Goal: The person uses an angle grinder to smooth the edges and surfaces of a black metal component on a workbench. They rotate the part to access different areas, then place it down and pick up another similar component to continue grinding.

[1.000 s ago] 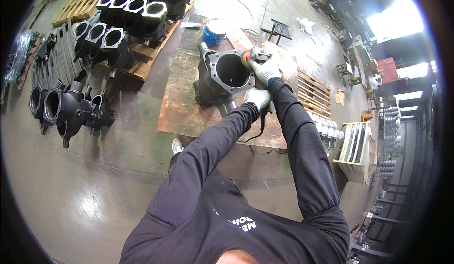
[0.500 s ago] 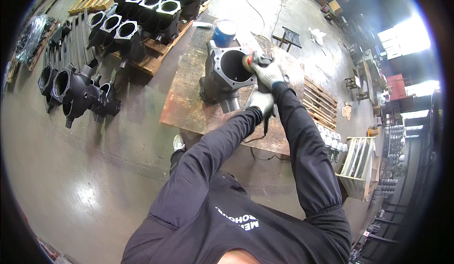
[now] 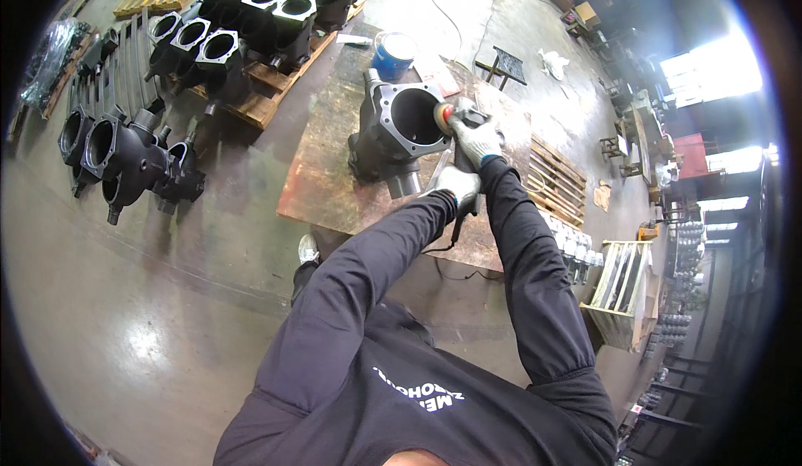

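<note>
Since the frame a second ago, the red-rimmed disc (image 3: 444,117) has slid toward the person along the right side of the black housing (image 3: 386,136), from the far corner of its rim to about halfway down; the right hand (image 3: 479,139) came with it.

Housing stands on the wooden table (image 3: 313,192), ahead of the person and left of both hands. Its wide round mouth faces up — flat, bolt-holed rim around it. A stub pipe (image 3: 404,184) points from the housing's near side toward the person.

Grinder (image 3: 469,118) at the housing's right. Its long axis runs roughly along that side, disc end far, cord (image 3: 456,234) end near the person. Disc sits at the right edge of the mouth; whether it touches metal, cannot tell from above.

Right hand nearer the mouth, clasped over the grinder's head just right of the rim. Left hand (image 3: 458,182) lower, right of the stub pipe, looks wrapped around the grinder's rear; its undersides hidden. Neither hand is seen gripping the housing — both are on the tool.

Beyond the housing, on its far side: a blue tin (image 3: 393,58). Well to its left, more housings (image 3: 220,48) grouped on a pallet (image 3: 263,108).
</note>
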{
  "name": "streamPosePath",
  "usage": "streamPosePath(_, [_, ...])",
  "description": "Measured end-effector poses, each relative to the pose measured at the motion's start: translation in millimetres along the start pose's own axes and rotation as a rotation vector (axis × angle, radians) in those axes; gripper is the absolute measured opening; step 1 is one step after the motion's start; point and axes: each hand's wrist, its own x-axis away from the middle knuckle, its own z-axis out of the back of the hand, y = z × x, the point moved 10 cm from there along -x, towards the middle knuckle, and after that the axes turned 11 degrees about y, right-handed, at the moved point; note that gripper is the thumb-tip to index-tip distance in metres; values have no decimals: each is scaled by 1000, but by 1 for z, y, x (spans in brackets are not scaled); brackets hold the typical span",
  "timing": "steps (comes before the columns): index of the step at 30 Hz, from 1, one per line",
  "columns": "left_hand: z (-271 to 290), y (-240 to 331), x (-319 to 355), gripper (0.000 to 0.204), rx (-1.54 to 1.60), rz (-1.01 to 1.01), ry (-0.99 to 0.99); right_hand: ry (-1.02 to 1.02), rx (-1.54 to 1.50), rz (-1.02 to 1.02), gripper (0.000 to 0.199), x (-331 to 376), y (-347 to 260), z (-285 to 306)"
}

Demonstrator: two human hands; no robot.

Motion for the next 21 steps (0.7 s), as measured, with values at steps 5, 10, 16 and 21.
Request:
streamPosePath(5, [-44,-22,3,51,-61,-285,41,-89,-22,-55,106,27,28,24])
streamPosePath(10, [-39,-22,-21,42,-18,-34,-46,-81,4,-23,103,-2,15,11])
streamPosePath(16, [-26,-5,13,48,-109,-120,-16,-72,-38,-72,107,17,21,16])
streamPosePath(21, [-12,-13,28,53,246,3,60,-119,-30,-25,111,26,11,6])
